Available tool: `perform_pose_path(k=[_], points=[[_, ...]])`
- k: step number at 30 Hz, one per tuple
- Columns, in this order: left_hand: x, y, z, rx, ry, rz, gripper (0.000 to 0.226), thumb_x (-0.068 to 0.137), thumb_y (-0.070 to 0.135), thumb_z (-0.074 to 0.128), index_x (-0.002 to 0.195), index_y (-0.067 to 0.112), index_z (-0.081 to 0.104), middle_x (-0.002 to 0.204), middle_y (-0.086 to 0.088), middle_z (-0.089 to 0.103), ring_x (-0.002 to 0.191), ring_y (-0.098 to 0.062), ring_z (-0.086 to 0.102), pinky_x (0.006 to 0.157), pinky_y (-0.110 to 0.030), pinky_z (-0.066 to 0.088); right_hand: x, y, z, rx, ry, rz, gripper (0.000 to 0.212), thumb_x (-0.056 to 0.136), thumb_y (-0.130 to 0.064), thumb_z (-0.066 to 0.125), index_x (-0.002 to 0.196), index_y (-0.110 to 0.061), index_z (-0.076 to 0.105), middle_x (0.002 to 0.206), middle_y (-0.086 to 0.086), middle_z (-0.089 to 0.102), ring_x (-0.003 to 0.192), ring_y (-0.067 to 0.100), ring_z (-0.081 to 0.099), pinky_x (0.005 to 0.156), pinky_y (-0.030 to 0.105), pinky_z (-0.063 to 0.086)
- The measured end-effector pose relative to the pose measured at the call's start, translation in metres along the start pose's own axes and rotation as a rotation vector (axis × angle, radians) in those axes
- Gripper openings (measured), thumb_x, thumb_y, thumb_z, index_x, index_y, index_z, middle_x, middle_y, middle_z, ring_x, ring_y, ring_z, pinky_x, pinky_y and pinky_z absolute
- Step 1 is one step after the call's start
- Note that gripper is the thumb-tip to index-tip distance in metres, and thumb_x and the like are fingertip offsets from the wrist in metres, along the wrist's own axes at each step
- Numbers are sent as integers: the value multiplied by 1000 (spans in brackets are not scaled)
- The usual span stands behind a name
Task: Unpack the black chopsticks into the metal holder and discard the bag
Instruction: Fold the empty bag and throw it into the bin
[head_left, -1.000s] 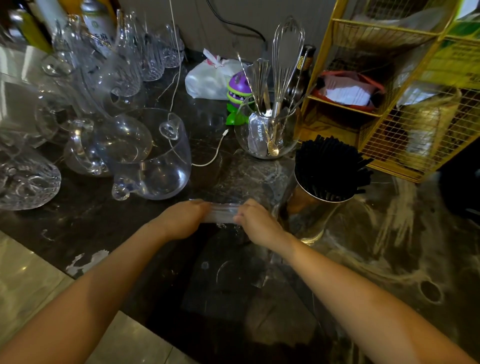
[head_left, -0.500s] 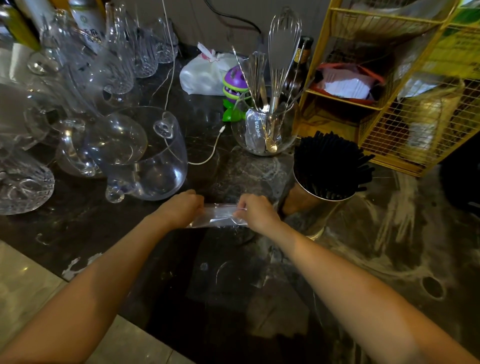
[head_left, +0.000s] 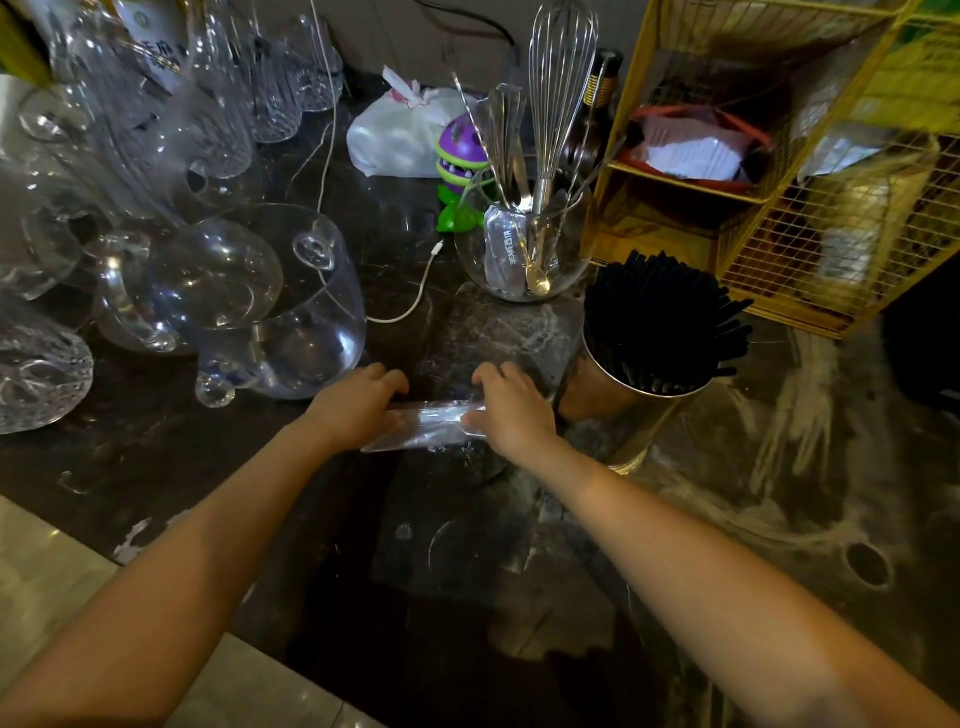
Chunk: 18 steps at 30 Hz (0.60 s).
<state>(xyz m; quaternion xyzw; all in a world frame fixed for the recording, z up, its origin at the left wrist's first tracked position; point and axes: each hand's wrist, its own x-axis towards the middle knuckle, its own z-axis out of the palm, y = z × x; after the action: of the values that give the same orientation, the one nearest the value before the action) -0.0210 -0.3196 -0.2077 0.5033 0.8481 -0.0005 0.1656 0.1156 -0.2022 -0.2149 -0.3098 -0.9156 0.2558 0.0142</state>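
The metal holder (head_left: 608, 387) stands on the dark marble counter right of centre, packed with black chopsticks (head_left: 660, 322) that fan out of its top. Just left of it, a clear plastic bag (head_left: 428, 423) is folded into a narrow strip on the counter. My left hand (head_left: 358, 405) presses on the strip's left end. The right end lies under my right hand (head_left: 511, 408), whose knuckles are close to the holder. Both hands have their fingers curled over the bag.
A large clear glass pitcher (head_left: 291, 312) and several other glasses crowd the left. A glass jar with a whisk and utensils (head_left: 524, 249) stands behind, beside a purple-green toy (head_left: 460, 156), a white bag (head_left: 400, 130) and a white cable (head_left: 410, 306). A yellow wire rack (head_left: 779, 156) fills the right rear.
Both hands stay on the bag; it looks folded into a thicker, more crumpled strip than a second ago, and my fingers now reach further over it.
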Motion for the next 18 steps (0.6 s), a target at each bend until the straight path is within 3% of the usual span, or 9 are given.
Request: perform_pose_path(k=[4, 13, 18], points=[[1, -2, -2, -35, -33, 45, 36, 85, 23, 52, 119, 14, 48, 120, -13, 52, 106, -27, 52, 91, -39, 45, 6, 2, 0, -11, -99, -2, 39, 82, -21, 60, 117, -12, 49, 124, 12, 50, 118, 29, 43, 93, 39, 42], [-1, 3, -10, -53, -106, 87, 24, 83, 18, 54, 107, 14, 59, 111, -11, 60, 98, -24, 56, 85, -36, 47, 1, -3, -8, -25, -189, -31, 21, 83, -14, 56, 100, -3, 62, 105, 16, 65, 96, 27, 59, 85, 37, 51], [-8, 6, -15, -59, -85, 125, 15, 83, 17, 55, 93, 13, 64, 100, -10, 63, 87, -19, 56, 77, -30, 44, -14, -5, -13, -2, -171, -64, 15, 85, -14, 54, 96, -6, 60, 109, 13, 54, 95, 25, 53, 75, 31, 42]])
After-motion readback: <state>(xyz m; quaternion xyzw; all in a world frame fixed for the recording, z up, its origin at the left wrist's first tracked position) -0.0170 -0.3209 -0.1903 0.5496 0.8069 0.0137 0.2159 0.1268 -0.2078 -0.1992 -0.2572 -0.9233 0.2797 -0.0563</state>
